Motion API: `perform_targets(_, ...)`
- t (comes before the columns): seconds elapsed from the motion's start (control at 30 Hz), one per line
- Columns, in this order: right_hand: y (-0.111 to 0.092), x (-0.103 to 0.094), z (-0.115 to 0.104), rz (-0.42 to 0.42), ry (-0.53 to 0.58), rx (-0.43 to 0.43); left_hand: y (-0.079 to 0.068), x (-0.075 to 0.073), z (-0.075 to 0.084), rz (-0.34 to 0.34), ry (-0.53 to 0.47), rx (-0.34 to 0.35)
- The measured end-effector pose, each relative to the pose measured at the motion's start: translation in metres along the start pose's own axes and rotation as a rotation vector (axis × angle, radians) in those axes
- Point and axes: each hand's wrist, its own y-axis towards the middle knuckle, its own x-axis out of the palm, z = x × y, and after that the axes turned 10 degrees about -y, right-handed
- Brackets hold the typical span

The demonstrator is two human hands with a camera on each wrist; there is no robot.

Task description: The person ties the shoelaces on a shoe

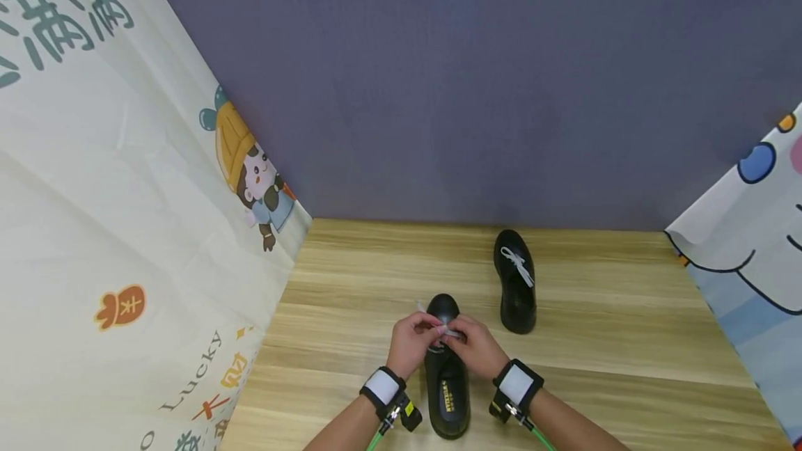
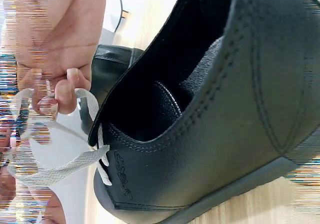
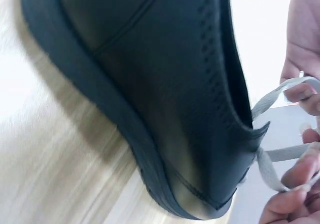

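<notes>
pinching, two-handed: a person's left grip [image 1: 410, 341] and right grip [image 1: 477, 348] meet above the front of the near shoe [image 1: 448, 367].
left grip: thumb and fingers clamped on a pale lace [image 2: 75, 163], over the left side of the near shoe's front.
right grip: thumb and fingers also clamped on the lace, over the near shoe's right side, fingertips just beside those of the left.
lace: rising in bands from the front of the near shoe's opening to the fingers, which partly hide where it crosses.
near shoe: black, upright on a wood-grain surface [image 1: 351, 277], toe pointing away from the person, gold lettering [image 1: 447, 395] on its insole.
second shoe [image 1: 519, 308]: black and upright, beyond the near shoe and to its right, well apart, a white looped shoelace [image 1: 517, 268] on top.
wristbands [image 1: 382, 387]: one on each arm, flanking the near shoe, each with a green cable [image 1: 374, 440].
backdrop: a dark blue-grey panel [image 1: 438, 89] beyond the near shoe, a printed white cloth [image 1: 75, 214] far to its left.
</notes>
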Motion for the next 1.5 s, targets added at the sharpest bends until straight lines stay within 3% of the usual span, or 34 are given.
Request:
perform_targets(0.3, -0.004, -0.003, -0.003, -0.169, 0.098, 0.141, -0.006, 0.001, -0.003, 0.020, 0.061, -0.001)
perform_targets(0.5, -0.007, -0.004, -0.002, -0.197, 0.194, 0.199, -0.006, -0.001, -0.005, 0.029, 0.046, 0.003)
perform_targets(0.6, -0.009, -0.007, 0.000, -0.213, 0.277, 0.177, -0.004, -0.001, -0.006, 0.033, 0.044, -0.004)
perform_targets(0.73, -0.011, -0.010, 0.004, -0.210, 0.295, 0.057, -0.004, 0.000, -0.008, 0.032, 0.042, -0.009)
perform_targets(0.9, -0.015, -0.009, 0.008, -0.146, 0.206, -0.087, -0.005, 0.003, -0.009, 0.027, 0.059, -0.006)
perform_targets(1.07, -0.017, -0.004, 0.011, -0.055, 0.189, -0.127, -0.005, 0.004, -0.009, 0.013, 0.048, -0.028)
perform_targets(1.27, -0.020, 0.001, 0.019, 0.078, 0.193, -0.046, -0.006, -0.004, -0.016, 0.012, 0.057, -0.006)
perform_targets(1.4, -0.025, -0.004, 0.025, 0.169, 0.212, 0.035, -0.010, -0.019, -0.021, 0.030, 0.133, 0.001)
perform_targets(1.5, -0.029, -0.011, 0.032, 0.182, 0.227, 0.129, -0.013, -0.035, -0.025, 0.036, 0.177, 0.000)
